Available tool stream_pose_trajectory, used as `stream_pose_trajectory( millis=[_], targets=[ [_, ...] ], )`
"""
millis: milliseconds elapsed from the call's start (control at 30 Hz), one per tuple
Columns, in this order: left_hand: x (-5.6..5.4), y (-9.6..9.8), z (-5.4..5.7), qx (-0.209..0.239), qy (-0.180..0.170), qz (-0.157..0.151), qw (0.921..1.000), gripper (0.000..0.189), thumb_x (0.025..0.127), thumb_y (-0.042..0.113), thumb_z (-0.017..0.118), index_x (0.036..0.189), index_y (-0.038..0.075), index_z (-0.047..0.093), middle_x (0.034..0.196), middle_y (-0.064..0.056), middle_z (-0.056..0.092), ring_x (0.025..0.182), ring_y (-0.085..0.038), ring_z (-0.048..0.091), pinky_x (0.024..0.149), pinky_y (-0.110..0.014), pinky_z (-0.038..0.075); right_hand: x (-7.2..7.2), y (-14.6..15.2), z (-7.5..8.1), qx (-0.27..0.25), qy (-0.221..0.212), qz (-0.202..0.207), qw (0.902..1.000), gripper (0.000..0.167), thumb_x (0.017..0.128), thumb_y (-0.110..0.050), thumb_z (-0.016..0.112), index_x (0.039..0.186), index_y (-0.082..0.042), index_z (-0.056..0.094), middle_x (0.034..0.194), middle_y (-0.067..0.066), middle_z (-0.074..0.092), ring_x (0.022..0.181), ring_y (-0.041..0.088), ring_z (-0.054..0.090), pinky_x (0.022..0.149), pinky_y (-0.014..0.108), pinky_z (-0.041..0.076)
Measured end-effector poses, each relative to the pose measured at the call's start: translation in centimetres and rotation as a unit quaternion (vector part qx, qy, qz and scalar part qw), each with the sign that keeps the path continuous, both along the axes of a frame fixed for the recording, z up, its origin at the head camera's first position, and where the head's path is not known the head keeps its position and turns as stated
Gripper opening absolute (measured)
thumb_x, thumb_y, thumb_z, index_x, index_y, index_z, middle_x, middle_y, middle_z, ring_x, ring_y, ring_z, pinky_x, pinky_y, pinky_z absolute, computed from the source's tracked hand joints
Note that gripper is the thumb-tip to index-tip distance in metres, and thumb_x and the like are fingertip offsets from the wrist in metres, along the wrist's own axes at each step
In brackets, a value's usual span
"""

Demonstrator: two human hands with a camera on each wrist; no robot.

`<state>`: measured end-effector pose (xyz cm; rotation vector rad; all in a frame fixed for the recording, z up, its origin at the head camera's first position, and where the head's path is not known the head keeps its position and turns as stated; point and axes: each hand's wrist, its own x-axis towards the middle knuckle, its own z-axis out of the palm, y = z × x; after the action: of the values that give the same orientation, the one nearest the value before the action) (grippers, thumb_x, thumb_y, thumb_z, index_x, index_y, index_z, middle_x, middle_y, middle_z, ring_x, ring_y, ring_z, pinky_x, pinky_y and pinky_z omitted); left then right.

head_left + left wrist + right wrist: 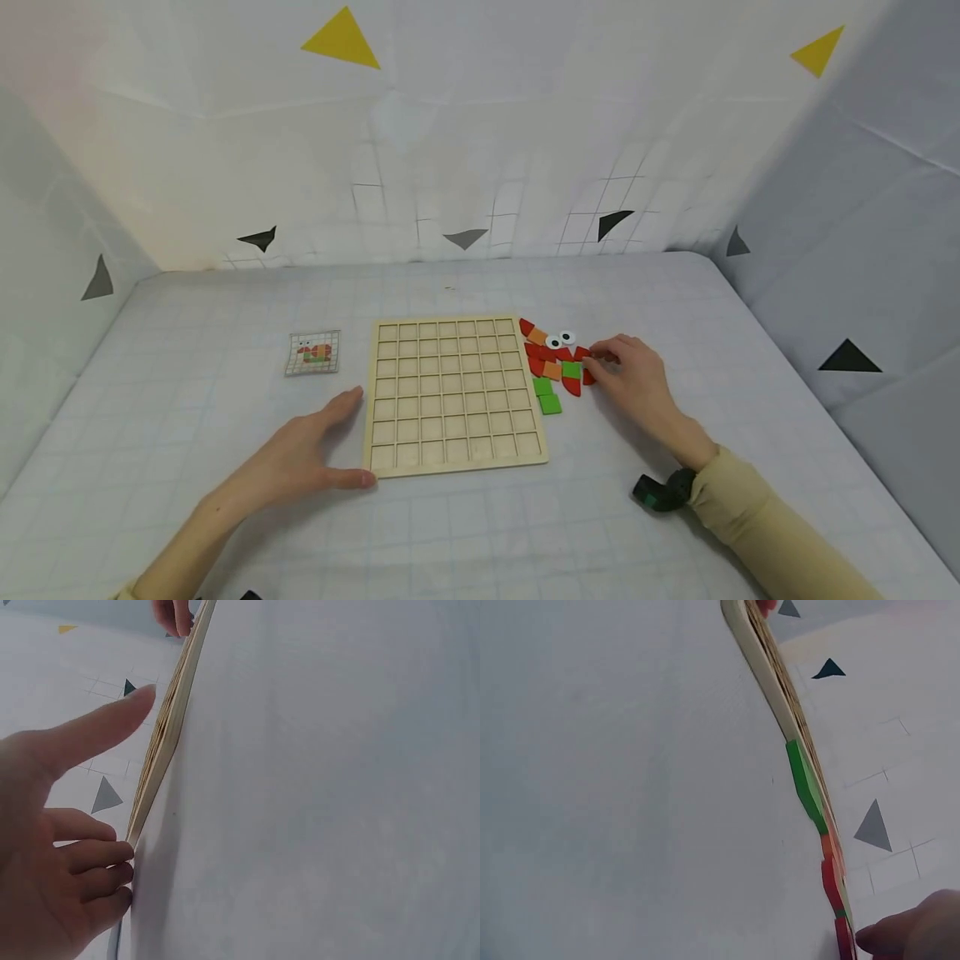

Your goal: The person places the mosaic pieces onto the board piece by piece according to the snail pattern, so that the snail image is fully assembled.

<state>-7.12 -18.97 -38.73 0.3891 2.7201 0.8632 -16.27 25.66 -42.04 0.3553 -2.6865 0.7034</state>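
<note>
In the head view a square wooden grid board (pixel 459 393) lies flat on the table. My left hand (pixel 296 457) is beside its left edge, thumb spread from the fingers and thumb tip right at the near left corner. Along the right edge lie flat pieces: green squares (pixel 551 404), orange squares (pixel 537 337), red curved pieces (pixel 572 386) and two white eye pieces (pixel 566 337). My right hand (pixel 633 375) is at the right side of this cluster, thumb and fingertips bent against red pieces; I cannot tell whether it pinches one. The right wrist view shows a fingertip (pixel 877 937) beside a red piece (pixel 844 939).
A small pattern card (pixel 313 352) with a red, green and orange picture lies left of the board. White gridded cloth covers the table (pixel 450 533), and white sheets (pixel 480 125) with yellow, black and grey triangles stand behind and at the sides.
</note>
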Motion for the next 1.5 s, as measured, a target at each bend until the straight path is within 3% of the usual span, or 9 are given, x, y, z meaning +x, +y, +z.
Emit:
stream_pose_trajectory(
  millis=[300, 600, 900, 1267, 1500],
  targets=[
    [0.0, 0.3, -0.6, 0.022, 0.003, -0.003, 0.9998, 0.117, 0.066, 0.056, 0.087, 0.157, 0.008, 0.031, 0.160, -0.016, 0.033, 0.147, -0.038, 0.031, 0.118, -0.057, 0.027, -0.8, -0.8, -0.9, -0.015, 0.023, -0.014, 0.9995, 0.019, 0.087, -0.018, 0.078, 0.098, -0.003, 0.073, 0.091, 0.009, 0.064, 0.082, 0.023, 0.055, 0.072, 0.039, 0.047],
    [0.1, 0.3, -0.9, 0.027, 0.011, -0.003, 0.9996, 0.115, 0.067, 0.052, 0.088, 0.159, 0.014, 0.028, 0.161, -0.013, 0.033, 0.148, -0.036, 0.032, 0.117, -0.058, 0.029, -1.2, -0.8, -1.7, -0.050, 0.025, -0.025, 0.9981, 0.017, 0.091, -0.014, 0.072, 0.104, -0.003, 0.073, 0.096, 0.011, 0.065, 0.087, 0.025, 0.058, 0.077, 0.040, 0.049],
    [0.0, 0.3, -0.9, 0.010, 0.010, 0.000, 0.9999, 0.111, 0.070, 0.056, 0.084, 0.158, 0.015, 0.030, 0.160, -0.013, 0.035, 0.146, -0.038, 0.035, 0.114, -0.059, 0.032, -1.2, -0.3, -2.0, -0.072, 0.017, -0.013, 0.9972, 0.023, 0.091, -0.007, 0.069, 0.114, -0.004, 0.070, 0.105, 0.015, 0.069, 0.091, 0.027, 0.058, 0.079, 0.043, 0.050],
    [-0.1, 0.4, -1.0, 0.012, 0.001, 0.002, 0.9999, 0.110, 0.071, 0.056, 0.084, 0.158, 0.015, 0.030, 0.161, -0.013, 0.033, 0.146, -0.039, 0.034, 0.114, -0.061, 0.031, -1.2, -0.3, -2.0, -0.080, 0.030, -0.004, 0.9963, 0.025, 0.087, -0.009, 0.078, 0.110, -0.003, 0.072, 0.100, 0.014, 0.072, 0.091, 0.028, 0.063, 0.080, 0.044, 0.052],
    [0.0, 0.4, -0.9, 0.013, 0.000, 0.003, 0.9999, 0.110, 0.071, 0.056, 0.083, 0.158, 0.016, 0.030, 0.162, -0.013, 0.032, 0.147, -0.039, 0.033, 0.114, -0.062, 0.030, -1.2, -0.3, -2.1, -0.079, 0.033, 0.004, 0.9963, 0.025, 0.087, -0.006, 0.077, 0.111, -0.002, 0.071, 0.103, 0.014, 0.072, 0.093, 0.029, 0.065, 0.083, 0.046, 0.053]
  ],
)
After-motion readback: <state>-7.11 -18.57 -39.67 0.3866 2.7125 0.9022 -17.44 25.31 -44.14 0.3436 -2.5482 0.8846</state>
